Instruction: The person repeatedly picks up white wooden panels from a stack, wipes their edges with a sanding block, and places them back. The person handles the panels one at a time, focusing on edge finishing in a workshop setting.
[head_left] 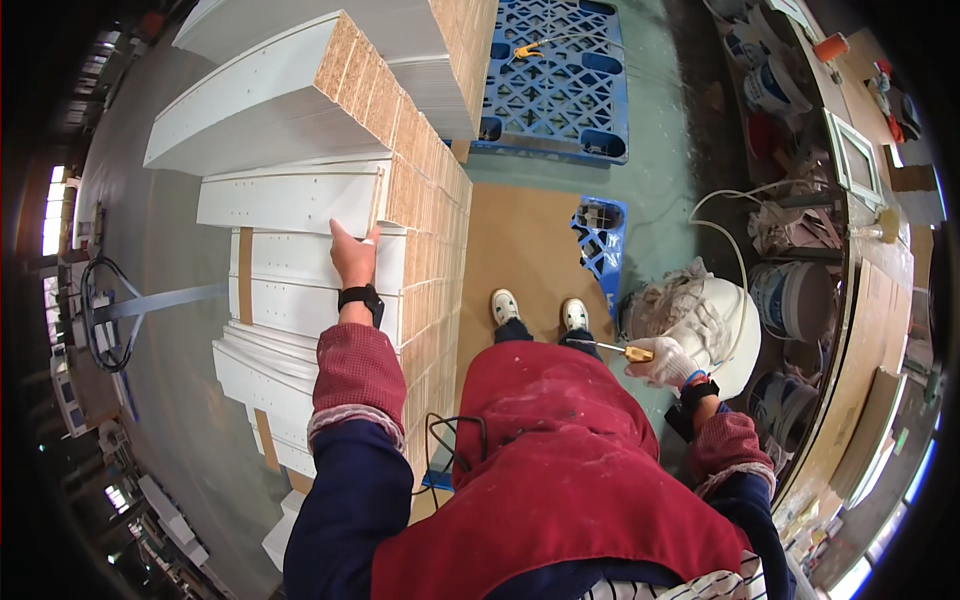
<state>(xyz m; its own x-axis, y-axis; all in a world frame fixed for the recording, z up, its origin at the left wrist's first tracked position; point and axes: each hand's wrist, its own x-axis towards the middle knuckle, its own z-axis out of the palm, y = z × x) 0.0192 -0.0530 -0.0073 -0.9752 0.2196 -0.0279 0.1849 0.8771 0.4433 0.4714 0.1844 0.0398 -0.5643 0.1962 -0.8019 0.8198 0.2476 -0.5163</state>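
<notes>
My left hand [354, 258], bare and with a black band at the wrist, is at the corner of a white board [290, 198] in the tall stack on my left. Its thumb lies on the white face, and its fingers close at the board's edge, partly hidden. The stacked boards [425, 200] show raw chipboard ends. In a white glove, my right hand [660, 362] is wrapped around the yellow handle of a screwdriver [637, 354]. Its thin metal shaft points left, in front of my red apron [550, 450], above my shoes.
A blue plastic pallet [555, 90] lies ahead, with an orange-yellow air gun [527, 50] on it. Brown sheeting [525, 240] covers the floor at my feet. On the right stand a white bucket [735, 330] with rags, a hose [745, 250] and a long workbench [850, 350].
</notes>
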